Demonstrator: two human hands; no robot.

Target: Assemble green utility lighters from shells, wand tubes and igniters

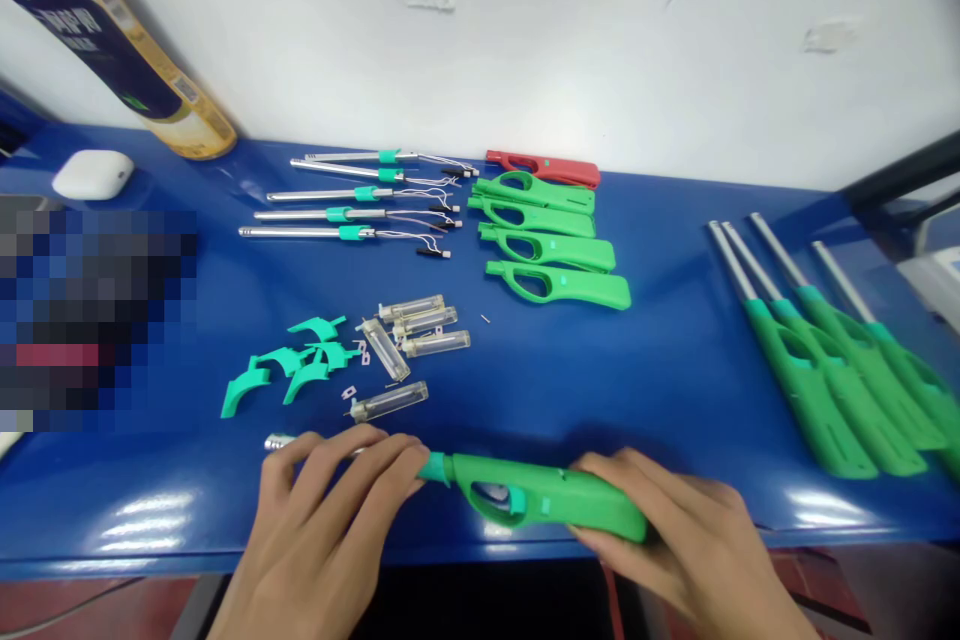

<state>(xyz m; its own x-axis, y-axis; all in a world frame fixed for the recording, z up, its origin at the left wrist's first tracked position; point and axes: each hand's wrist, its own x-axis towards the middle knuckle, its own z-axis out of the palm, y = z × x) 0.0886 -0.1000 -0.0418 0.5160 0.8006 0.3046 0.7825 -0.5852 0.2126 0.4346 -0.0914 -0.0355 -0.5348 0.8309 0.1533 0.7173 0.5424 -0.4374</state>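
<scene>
A green long-nosed gas lighter [555, 495] lies across both my hands at the table's front edge, its metal tube pointing left. My left hand [337, 510] is closed around the tube, covering most of it; only the tip pokes out. My right hand [660, 520] grips the rear end of the green handle. Just beyond my left hand are several clear fuel tanks [390, 402] and several teal triggers [307, 360]. Farther back lie several metal tubes [307, 233] with teal collars and wires. Beside them is a stack of green handle shells [592, 287] with a red shell [570, 168] behind.
Several assembled green lighters [825, 410] lie at the right, tubes pointing away. A yellow and dark bottle [142, 60] stands at the back left near a white earbud case [94, 175]. A white wall [525, 50] borders the blue table [675, 350].
</scene>
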